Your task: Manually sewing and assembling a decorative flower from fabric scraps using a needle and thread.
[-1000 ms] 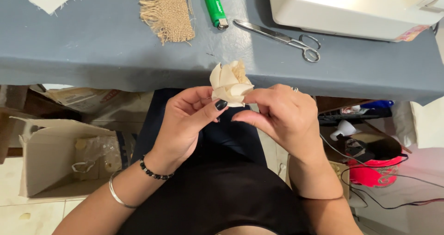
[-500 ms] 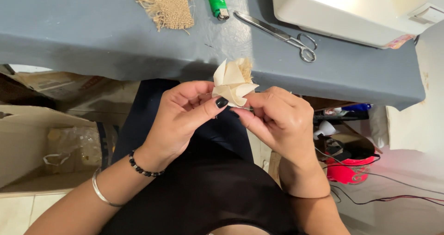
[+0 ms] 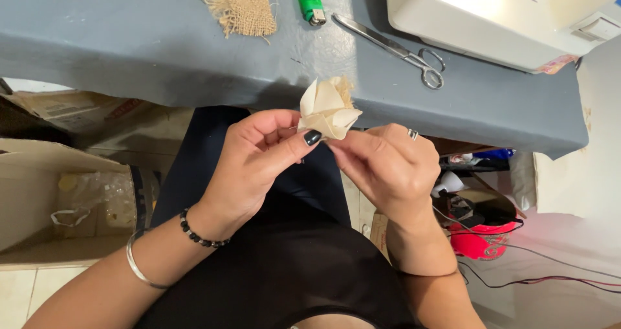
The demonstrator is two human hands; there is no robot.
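A small cream fabric flower (image 3: 326, 108), folded into petals, is held above my lap at the front edge of the grey table (image 3: 116, 51). My left hand (image 3: 259, 164) pinches its lower left side between thumb and fingers. My right hand (image 3: 388, 167) grips its underside from the right, fingertips tucked beneath the petals. Both hands touch the flower and each other.
On the table lie a frayed burlap scrap (image 3: 239, 5), a green lighter (image 3: 309, 0), metal scissors (image 3: 401, 51) and a white sewing machine (image 3: 504, 15). An open cardboard box (image 3: 45, 199) stands on the floor at left. Red item and cables (image 3: 485, 241) lie at right.
The view has shifted slightly, so the table items sit a little lower and to the right. My hands keep hold of the flower with only small finger movement.
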